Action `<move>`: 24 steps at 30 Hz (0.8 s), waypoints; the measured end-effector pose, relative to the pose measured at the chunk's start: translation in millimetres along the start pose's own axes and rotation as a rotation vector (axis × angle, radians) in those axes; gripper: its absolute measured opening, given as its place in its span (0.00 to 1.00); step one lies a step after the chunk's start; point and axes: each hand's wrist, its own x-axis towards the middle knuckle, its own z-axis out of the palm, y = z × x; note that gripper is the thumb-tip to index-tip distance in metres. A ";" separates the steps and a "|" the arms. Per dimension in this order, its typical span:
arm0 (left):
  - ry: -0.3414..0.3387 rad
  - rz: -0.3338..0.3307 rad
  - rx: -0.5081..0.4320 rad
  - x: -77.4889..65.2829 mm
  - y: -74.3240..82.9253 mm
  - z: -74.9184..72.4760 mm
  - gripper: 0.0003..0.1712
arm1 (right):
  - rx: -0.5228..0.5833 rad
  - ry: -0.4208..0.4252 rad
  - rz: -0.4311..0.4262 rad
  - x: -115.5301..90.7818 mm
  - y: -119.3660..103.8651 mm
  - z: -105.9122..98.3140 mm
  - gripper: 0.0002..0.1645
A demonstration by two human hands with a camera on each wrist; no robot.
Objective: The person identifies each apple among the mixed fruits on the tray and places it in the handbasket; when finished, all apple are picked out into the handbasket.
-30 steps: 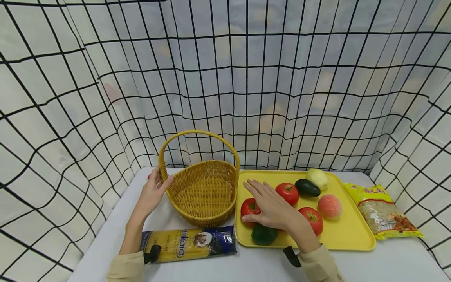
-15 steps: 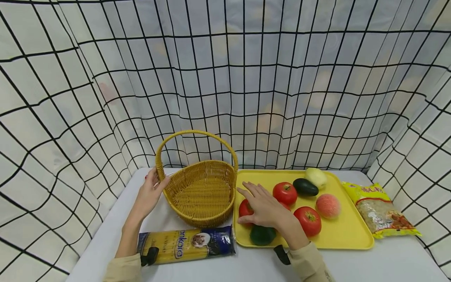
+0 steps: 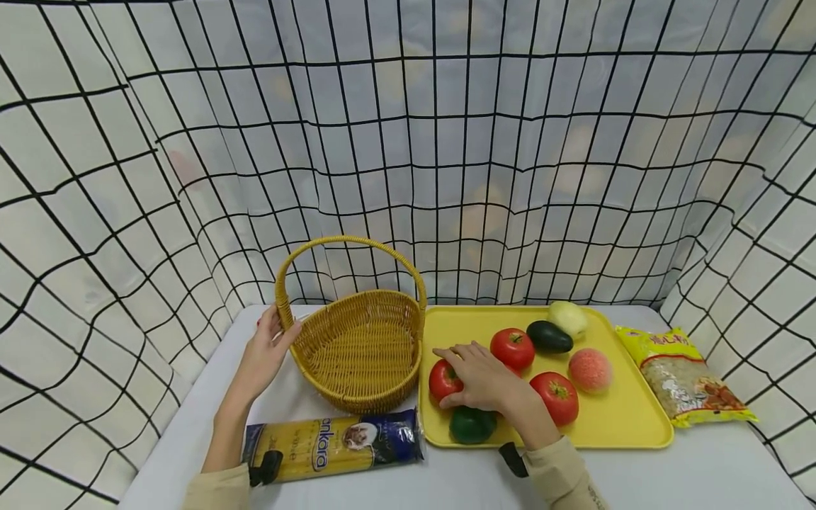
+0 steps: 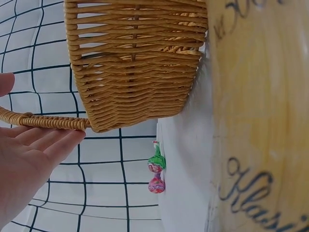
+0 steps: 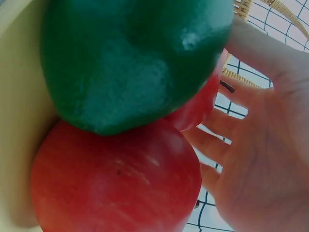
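My left hand (image 3: 263, 358) is at the wicker basket (image 3: 360, 347). In the left wrist view its straight fingers (image 4: 53, 142) lie along the basket handle (image 4: 50, 122), with the thumb on the handle's other side, apart from it. On the yellow tray (image 3: 612, 432), my right hand (image 3: 487, 379) reaches over a red tomato (image 3: 443, 382), fingers on its far side and thumb at its near edge. Firm contact is unclear. Beside the thumb lies a shiny green bell pepper (image 5: 130, 63). Another red fruit (image 5: 116, 179) sits next to the pepper in the right wrist view.
The tray also holds tomatoes (image 3: 554, 399), a dark green oval (image 3: 550, 336), a peach (image 3: 589, 370) and a pale green fruit (image 3: 567, 319). A spaghetti pack (image 3: 338, 445) lies before the basket. A yellow food bag (image 3: 688, 382) stands right. Wrapped candies (image 4: 157, 166) lie behind the basket.
My right hand has lowered over the red tomato, and its fingers and thumb have drawn in around it. The left hand stays at the basket handle. The head view has shifted slightly.
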 end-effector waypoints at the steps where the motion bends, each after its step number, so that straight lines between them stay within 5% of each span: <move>1: 0.001 0.003 0.000 0.3 0.7 0.0 0.49 | 0.002 -0.007 0.006 0.1 0.1 -0.4 0.52; 24: 0.003 0.009 -0.001 -0.2 -0.2 1.8 0.49 | 0.002 0.086 -0.003 -4.7 -5.7 -12.5 0.50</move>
